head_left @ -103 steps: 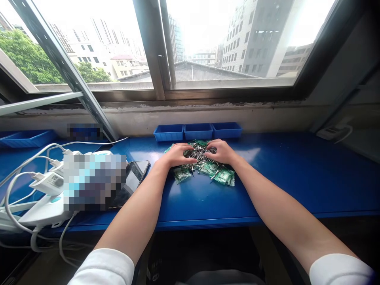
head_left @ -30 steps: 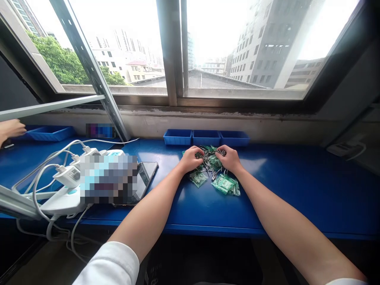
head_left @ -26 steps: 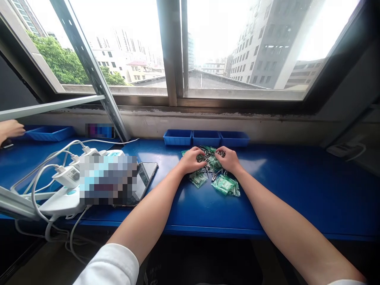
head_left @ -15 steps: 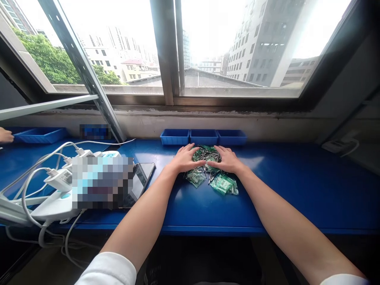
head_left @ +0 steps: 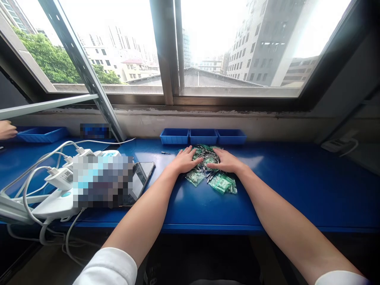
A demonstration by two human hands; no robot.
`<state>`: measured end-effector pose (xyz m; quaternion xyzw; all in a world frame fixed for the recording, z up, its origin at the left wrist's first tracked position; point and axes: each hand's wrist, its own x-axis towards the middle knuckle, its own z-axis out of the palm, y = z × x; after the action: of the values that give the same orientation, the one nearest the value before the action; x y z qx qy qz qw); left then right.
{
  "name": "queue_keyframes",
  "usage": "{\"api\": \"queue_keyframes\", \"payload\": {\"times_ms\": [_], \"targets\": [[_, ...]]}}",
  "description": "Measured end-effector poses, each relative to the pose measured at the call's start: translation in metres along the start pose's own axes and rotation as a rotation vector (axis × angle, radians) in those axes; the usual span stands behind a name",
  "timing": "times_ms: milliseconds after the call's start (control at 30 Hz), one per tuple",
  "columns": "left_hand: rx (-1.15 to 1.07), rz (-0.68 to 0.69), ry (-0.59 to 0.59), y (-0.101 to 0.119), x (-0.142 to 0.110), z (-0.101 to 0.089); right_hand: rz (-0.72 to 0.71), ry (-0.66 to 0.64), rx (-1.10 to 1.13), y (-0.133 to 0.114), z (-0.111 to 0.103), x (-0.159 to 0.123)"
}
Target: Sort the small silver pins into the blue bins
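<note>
A heap of slim metal pins, possibly rivets (head_left: 204, 152), lies on the blue table mixed with small green-and-clear packets (head_left: 223, 183). My left hand (head_left: 186, 160) rests on the heap's left side, palm down, with the fingers spread. On the right side my right hand (head_left: 225, 160) lies the same way, its thumb toward the left one. Neither hand grips anything that I can see; what lies under the palms is hidden. Another packet (head_left: 195, 178) shows just in front of my left hand. One loose pin (head_left: 165, 152) lies apart, left of the heap.
Three joined blue bins (head_left: 203, 136) stand behind the heap by the wall. To the left are a phone (head_left: 143, 176), a white power strip (head_left: 49, 206) with chargers and cables, and a metal rack post (head_left: 86, 79). Another person's hand (head_left: 7, 130) is near a blue tray (head_left: 43, 134) at far left.
About a second ago both hands were curled round pins and packets; the fingers have since spread out flat over the heap. A single pin now lies off to the left.
</note>
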<state>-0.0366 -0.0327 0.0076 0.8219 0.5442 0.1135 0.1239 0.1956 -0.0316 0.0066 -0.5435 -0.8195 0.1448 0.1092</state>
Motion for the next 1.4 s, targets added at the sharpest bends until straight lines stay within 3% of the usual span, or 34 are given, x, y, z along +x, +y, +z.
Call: {"api": "queue_keyframes", "payload": {"times_ms": [67, 167, 233, 300, 400, 500, 700, 933, 1033, 1133, 1200, 1400], "targets": [[0.024, -0.007, 0.001, 0.005, 0.0, 0.0, 0.012, -0.025, -0.035, -0.003, 0.0, -0.001], [0.046, -0.048, 0.094, 0.003, 0.001, -0.006, 0.043, -0.022, -0.054, -0.009, -0.007, -0.005], [0.052, -0.167, 0.209, -0.006, 0.002, -0.012, 0.046, 0.031, -0.012, -0.014, -0.02, -0.011], [0.044, -0.372, 0.279, -0.019, 0.003, -0.015, 0.02, 0.102, 0.067, -0.018, -0.038, -0.02], [0.021, -0.525, 0.221, -0.034, 0.006, -0.015, -0.004, 0.032, 0.158, -0.023, -0.059, -0.036], [0.011, -0.481, 0.122, -0.036, 0.008, -0.012, -0.068, -0.041, 0.075, -0.025, -0.057, -0.055], [-0.039, -0.231, 0.115, -0.016, 0.004, -0.011, -0.074, -0.005, -0.127, -0.014, -0.011, -0.076], [-0.187, -0.113, 0.149, -0.017, -0.001, -0.018, -0.053, -0.079, -0.115, 0.0, -0.009, -0.033], [-0.126, -0.114, 0.018, -0.022, -0.003, -0.02, -0.011, -0.093, -0.047, -0.003, -0.008, -0.017], [-0.018, -0.091, -0.099, -0.021, -0.006, -0.015, 0.018, 0.011, 0.022, -0.008, 0.0, -0.008], [0.048, -0.07, -0.062, -0.016, -0.008, -0.008, 0.028, 0.112, 0.07, -0.012, 0.006, -0.003], [0.097, -0.061, 0.222, 0.011, 0.003, 0.011, 0.059, 0.368, 0.178, -0.018, 0.017, 0.014]]}}
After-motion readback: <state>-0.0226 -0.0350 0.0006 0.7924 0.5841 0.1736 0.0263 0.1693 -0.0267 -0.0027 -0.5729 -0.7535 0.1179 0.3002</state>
